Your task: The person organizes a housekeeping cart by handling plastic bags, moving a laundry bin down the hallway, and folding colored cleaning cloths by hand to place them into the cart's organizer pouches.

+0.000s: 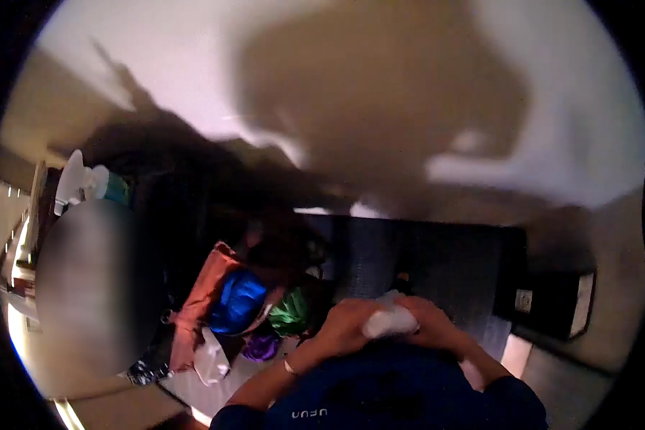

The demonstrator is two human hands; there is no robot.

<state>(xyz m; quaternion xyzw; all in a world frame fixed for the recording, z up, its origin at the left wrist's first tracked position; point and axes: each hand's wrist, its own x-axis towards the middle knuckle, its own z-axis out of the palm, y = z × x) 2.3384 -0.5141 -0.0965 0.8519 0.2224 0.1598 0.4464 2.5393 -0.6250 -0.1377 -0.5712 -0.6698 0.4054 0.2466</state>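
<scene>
In front of my dark blue shirt, my left hand [342,327] and my right hand [435,326] come together around a small white bundle [390,322]. Fingers of both hands are curled against it, and its blurred outline hides its exact kind. To the left of my left hand lies an orange-red bag [198,297]. A shiny blue bundle [238,302] rests at the bag. Closer to my left hand are a green bundle [289,312] and a smaller purple one [261,348]. A crumpled white piece [211,358] lies at the bag's lower end.
A pale wall [380,93] with large shadows fills the upper view. At far left stand a white object [70,183] and a teal-and-white container [112,186], above a blurred oval patch. On the right is a dark box-like piece [552,304]. Dark flooring [451,258] lies beyond my hands.
</scene>
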